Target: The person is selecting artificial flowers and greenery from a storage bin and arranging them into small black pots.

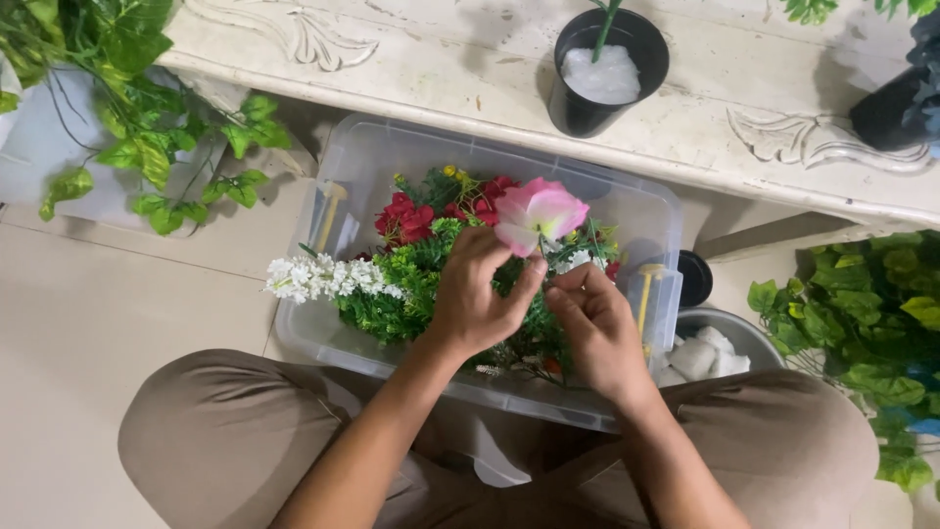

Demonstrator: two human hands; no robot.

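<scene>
Pink artificial flower (539, 216) is pinched by its stem between the closed fingers of your left hand (477, 299) and right hand (592, 328) above the clear plastic bin (654, 211), so next you probably need a steady grip to separate it.

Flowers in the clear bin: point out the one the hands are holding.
The pink flower, held by both hands above the bin; the red flowers and white spray lie untouched.
</scene>
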